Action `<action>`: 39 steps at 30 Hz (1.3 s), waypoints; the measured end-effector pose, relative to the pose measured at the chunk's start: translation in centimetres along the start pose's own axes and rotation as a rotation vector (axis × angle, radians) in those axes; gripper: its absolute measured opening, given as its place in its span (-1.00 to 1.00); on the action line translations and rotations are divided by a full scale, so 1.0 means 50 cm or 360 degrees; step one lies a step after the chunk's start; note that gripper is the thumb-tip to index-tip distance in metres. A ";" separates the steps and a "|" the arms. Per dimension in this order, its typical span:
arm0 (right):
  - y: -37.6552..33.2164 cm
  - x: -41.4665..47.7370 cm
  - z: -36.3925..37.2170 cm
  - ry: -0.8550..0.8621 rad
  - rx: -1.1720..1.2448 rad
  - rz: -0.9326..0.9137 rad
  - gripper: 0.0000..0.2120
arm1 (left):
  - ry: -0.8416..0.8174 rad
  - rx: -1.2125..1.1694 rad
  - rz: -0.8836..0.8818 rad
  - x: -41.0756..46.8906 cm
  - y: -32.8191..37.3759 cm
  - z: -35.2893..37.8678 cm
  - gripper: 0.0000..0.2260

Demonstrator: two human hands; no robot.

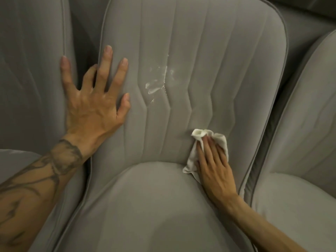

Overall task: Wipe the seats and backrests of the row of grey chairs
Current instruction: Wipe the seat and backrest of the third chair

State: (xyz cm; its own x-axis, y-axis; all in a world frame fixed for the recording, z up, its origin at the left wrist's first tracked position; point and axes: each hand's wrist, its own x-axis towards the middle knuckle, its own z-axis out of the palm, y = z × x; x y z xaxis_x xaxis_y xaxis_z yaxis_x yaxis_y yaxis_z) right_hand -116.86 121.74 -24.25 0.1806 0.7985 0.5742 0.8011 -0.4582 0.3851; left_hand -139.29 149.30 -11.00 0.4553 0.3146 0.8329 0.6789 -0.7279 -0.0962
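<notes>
Nearest, at 6 o'clock: rounded grey seat cushion [149,206] of the middle chair, filling the bottom centre. Tattooed forearm [31,180] entering from 8 o'clock, bare forearm [263,222] entering from 5 o'clock.

At 4 o'clock from centre: right hand [216,170] laid flat, fingers straight and close together, palm down, pressing a crumpled white cloth [221,140] against the lower backrest right where it meets the seat. Cloth pinned under the fingers, bunched edge poking out past the fingertips toward 12 o'clock, a loose corner hanging out at 7 o'clock of the hand. Pressed rather than gripped, as far as can be told.

At 9 o'clock: left hand [94,104] wide open, fingers spread, nothing in it, palm braced on the left edge of the middle backrest [227,57]. Outermost finger reaching across the gap onto the piping of the left chair [31,73]; thumb resting on the middle backrest.

Further up, near centre toward 12 o'clock: white smear [154,86] on the backrest, streaks along one stitched groove, well apart from the cloth, up and to its 10 o'clock.

At 3 o'clock: right chair [309,113], backrest and seat partly in frame, just beside the middle chair.
</notes>
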 end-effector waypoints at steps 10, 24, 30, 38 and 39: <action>0.093 0.422 -0.158 0.0769 0.0152 0.0721 -0.33 | -0.0024 0.0004 -0.0003 0.002 -0.002 -0.006 -0.42; 0.112 0.575 -0.231 0.1053 0.0206 0.0664 -0.39 | -0.0006 0.0047 -0.0006 0.003 0.000 -0.004 -0.41; -0.056 0.437 -0.130 0.0709 0.0319 0.0118 -0.40 | -0.0029 0.0048 -0.0001 0.001 0.001 0.000 -0.40; 0.050 0.573 -0.203 0.1034 0.0153 0.0313 -0.46 | -0.0050 0.0036 -0.0016 0.001 0.000 0.000 -0.41; 0.054 0.609 -0.220 0.1137 0.0141 0.0478 -0.46 | -0.0039 0.0035 -0.0012 0.002 0.000 0.001 -0.41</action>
State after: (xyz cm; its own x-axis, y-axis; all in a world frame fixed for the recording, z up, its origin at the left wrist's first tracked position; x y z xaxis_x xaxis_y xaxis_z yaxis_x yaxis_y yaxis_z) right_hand -115.47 140.53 2.20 0.0099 0.1861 0.9825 0.8241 -0.5580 0.0974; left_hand -139.24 149.37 -10.96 0.4640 0.3351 0.8200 0.6949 -0.7118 -0.1024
